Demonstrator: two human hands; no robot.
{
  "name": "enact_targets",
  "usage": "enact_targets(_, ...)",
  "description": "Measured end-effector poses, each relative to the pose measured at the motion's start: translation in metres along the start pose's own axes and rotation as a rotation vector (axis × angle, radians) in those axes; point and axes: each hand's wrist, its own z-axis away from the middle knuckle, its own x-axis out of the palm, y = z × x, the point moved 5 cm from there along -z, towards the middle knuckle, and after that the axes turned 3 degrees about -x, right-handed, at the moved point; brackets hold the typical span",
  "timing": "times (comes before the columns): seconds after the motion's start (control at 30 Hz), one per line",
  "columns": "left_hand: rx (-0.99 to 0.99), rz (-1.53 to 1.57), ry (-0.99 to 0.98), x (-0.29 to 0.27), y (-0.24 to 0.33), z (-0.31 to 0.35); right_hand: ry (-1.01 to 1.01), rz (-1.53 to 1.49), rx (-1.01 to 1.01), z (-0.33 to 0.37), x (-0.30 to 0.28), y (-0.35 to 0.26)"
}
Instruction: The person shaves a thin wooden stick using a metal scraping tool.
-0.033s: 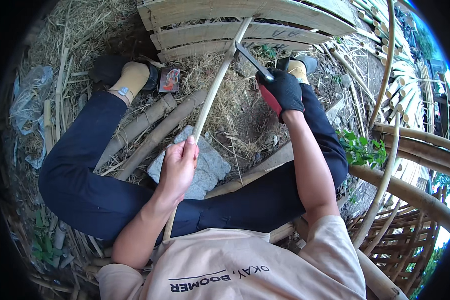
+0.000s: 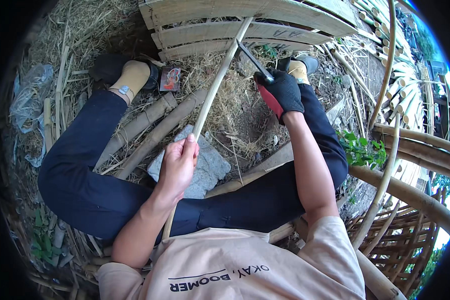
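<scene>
My bare left hand point(image 2: 176, 165) is closed around a long pale bamboo strip point(image 2: 212, 95), thumb lying along its top. The strip slants from my lap up to the slats of a wooden crate point(image 2: 195, 32); its lower end disappears against my shirt. In a black and red work glove, my right hand point(image 2: 281, 92) is closed on a knife, the handle mostly hidden in the fingers. The knife's dark blade point(image 2: 252, 60) points up and left, its tip at the strip's right edge near the far end. Whether the blade touches the strip I cannot tell.
Between my legs lies a grey stone point(image 2: 205, 170), beside cut bamboo poles point(image 2: 160, 130). A small red and dark packet point(image 2: 170, 79) is by my left foot. Plastic wrap point(image 2: 30, 95) lies far left. Bamboo poles point(image 2: 415, 197) and a woven frame point(image 2: 395, 240) stand at right.
</scene>
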Motion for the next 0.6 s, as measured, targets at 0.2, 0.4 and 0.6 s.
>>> enact_targets(0.2, -0.031, 0.012, 0.042, -0.008, -0.006, -0.011, -0.285, 0.056, -0.248, 0.033, 0.027, -0.054)
enact_targets(0.4, -0.028, -0.03, 0.042, -0.008, -0.012, -0.011, -0.33, 0.075, -0.31, 0.043, 0.047, -0.061)
enact_targets(0.6, -0.051, 0.041, -0.007, -0.003, -0.007, -0.011, -0.212, 0.056, -0.259, 0.028, 0.048, -0.049)
